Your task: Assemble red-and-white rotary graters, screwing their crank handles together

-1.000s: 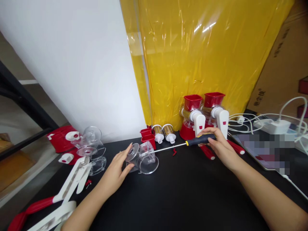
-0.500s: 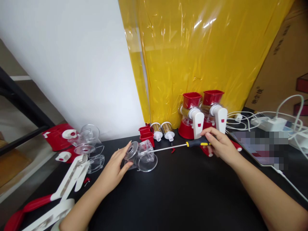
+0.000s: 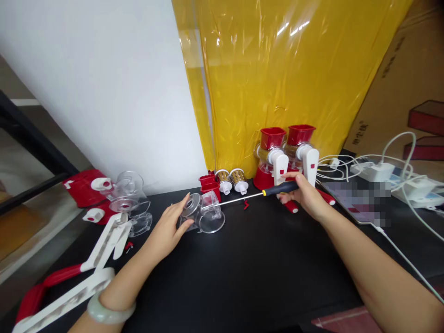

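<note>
On the black table lies a clear plastic grinder housing point(image 3: 212, 223) on its side, with a round flange and a square opening. My left hand point(image 3: 169, 226) is closed around its left end, thumb and fingers on either side. A long screwdriver point(image 3: 280, 188) with a dark blue and yellow handle is gripped near the handle's end by my right hand point(image 3: 305, 194). Its shaft runs leftward, nearly level, to the square opening of the housing; where exactly the tip sits I cannot make out. A small red part point(image 3: 246, 204) lies just beyond the shaft.
Two assembled red and white drum graters point(image 3: 272, 138) stand at the back right, beside two metal grating drums point(image 3: 238, 179) and red hoppers point(image 3: 210, 185). Red bases point(image 3: 85, 187), clear housings point(image 3: 130, 185) and white crank arms point(image 3: 74, 293) lie left. A tablet point(image 3: 350, 201) and cables are right.
The handle has turned, its yellow stripe no longer showing, and my right fingers have shifted on it. My left hand still holds the clear housing. The whole view has shifted slightly.
</note>
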`<move>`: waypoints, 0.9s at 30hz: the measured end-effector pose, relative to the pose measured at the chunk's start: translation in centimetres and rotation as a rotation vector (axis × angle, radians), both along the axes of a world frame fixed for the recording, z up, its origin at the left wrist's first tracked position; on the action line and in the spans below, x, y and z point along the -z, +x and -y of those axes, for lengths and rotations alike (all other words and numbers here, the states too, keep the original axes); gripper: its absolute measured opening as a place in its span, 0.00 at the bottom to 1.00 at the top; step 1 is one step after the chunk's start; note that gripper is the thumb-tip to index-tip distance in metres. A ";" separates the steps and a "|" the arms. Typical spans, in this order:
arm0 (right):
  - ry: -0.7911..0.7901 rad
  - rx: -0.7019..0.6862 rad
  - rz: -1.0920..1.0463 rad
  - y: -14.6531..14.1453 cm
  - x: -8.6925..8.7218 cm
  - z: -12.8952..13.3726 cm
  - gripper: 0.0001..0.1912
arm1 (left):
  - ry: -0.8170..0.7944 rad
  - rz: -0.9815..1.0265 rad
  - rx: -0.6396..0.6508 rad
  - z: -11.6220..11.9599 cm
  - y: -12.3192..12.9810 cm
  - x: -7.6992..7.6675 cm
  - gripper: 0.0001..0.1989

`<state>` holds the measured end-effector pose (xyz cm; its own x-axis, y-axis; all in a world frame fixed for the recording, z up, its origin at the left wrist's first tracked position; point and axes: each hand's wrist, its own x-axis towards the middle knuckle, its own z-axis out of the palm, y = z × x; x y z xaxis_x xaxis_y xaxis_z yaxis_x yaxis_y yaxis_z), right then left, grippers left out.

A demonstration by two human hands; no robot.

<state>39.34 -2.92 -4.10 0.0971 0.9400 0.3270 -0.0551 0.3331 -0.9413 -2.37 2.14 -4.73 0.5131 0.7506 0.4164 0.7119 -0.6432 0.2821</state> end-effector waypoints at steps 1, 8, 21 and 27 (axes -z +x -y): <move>0.032 -0.014 -0.040 0.0 0.0 0.0 0.19 | 0.001 0.004 0.000 0.0 0.1 0.0 0.33; 0.006 0.092 0.103 0.1 -0.2 0.2 0.19 | -0.008 0.014 -0.009 0.5 0.5 -0.3 0.33; -0.072 -0.158 0.189 0.8 -1.6 1.5 0.23 | -0.036 0.051 0.000 0.7 0.5 -0.4 0.32; -0.034 0.100 0.298 0.5 -0.7 0.6 0.21 | -0.021 0.031 0.009 0.7 0.4 -0.3 0.33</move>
<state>39.81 -3.52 -3.44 0.0945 0.9416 0.3231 0.2568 0.2905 -0.9218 -2.00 1.46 -4.46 0.5069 0.7548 0.4163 0.6967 -0.6432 0.3177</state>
